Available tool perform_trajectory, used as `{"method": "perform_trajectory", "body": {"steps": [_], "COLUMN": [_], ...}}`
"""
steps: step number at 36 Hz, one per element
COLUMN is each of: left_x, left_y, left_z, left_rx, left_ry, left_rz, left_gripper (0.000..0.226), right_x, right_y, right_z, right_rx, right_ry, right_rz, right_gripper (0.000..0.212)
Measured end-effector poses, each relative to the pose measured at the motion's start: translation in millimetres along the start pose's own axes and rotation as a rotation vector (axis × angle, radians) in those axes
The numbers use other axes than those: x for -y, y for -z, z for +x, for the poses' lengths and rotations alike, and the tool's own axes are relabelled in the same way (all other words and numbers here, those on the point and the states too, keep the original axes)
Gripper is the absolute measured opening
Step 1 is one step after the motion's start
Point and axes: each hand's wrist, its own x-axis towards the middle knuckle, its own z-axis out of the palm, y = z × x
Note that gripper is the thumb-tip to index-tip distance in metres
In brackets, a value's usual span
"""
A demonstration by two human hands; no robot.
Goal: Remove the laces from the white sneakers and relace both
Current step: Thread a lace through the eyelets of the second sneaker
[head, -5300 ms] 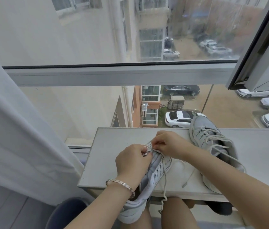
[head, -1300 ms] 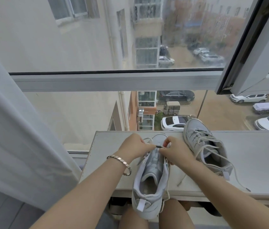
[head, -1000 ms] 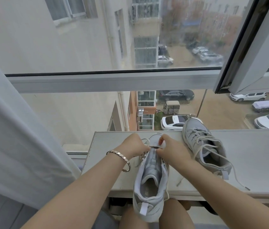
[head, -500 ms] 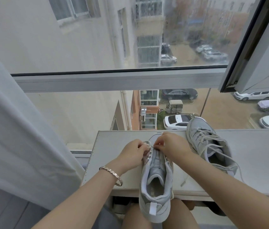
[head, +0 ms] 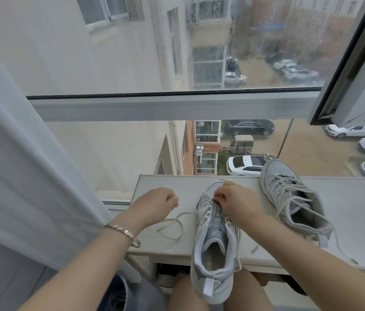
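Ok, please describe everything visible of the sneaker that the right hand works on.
The sneaker is white-grey and leather-like, with a padded collar and a heel tab. It lies upright, toe away, on the ledge, with its heel overhanging the edge. Its lace is threaded only near the toe, where the right hand pinches it. One end loops loose on the ledge.

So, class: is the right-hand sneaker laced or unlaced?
Laced, untied: the right sneaker has its lace crossing the eyelets, ends loose on the ledge.

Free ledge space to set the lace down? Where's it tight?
Bare: ledge right of the laced sneaker, plus the back-left corner beyond the left hand. Crowded: the middle, with the loose lace looped there, the near sneaker and the right hand on it.
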Motion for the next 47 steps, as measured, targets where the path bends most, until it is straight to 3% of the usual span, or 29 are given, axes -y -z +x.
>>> {"method": "perform_trajectory", "body": {"steps": [2,6,12,21,25,28,34,39,44,47], "left_x": [-17.0,-50.5,-72.0,-73.6,-77.5,-78.0,-70.8,-67.8,-53.6,-49.3], "left_y": [-6.3,-25.0,-37.8,-41.5,-37.9,-35.0,-44.8,-41.1,-37.8,-40.4], "left_z": [4.4,14.9,28.9,33.8,38.0,39.8,32.9,19.8,21.8,23.4], "left_rx": [-0.105,-0.100,-0.226,-0.249,-0.125,-0.049,-0.069,0.000,-0.070,-0.138], "left_ry": [-0.030,0.017,0.061,0.098,0.178,0.227,0.165,0.168,0.166,0.121], "left_rz": [-0.127,-0.289,-0.261,-0.171,-0.179,-0.304,-0.529,-1.102,-0.991,-0.788], "left_gripper": [0.021,0.030,0.007,0.011,0.017,0.034,0.042,0.022,0.012,0.016], "right_x": [-0.4,0.2,-3.3,-9.8,-10.1,-9.8,-10.8,-9.8,-7.4,-6.8], "right_y": [0.1,0.2,-1.7,-2.8,0.2,2.9,4.0,1.9,-0.3,-1.9], "right_z": [-0.9,-1.5,0.4,1.5,1.1,-0.8,-1.7,-2.4,-2.3,-3.3], "right_rx": [0.001,0.010,0.013,0.009,0.034,0.041,0.027,0.010,0.022,0.019], "right_ry": [0.004,-0.001,-0.014,-0.050,-0.060,-0.046,-0.027,-0.018,-0.006,0.004], "right_rz": [-0.006,-0.022,0.009,0.168,0.207,0.245,0.266,0.268,0.272,0.237], "right_gripper": [0.023,0.023,0.022,0.016,0.015,0.014,0.015,0.015,0.015,0.015]}}
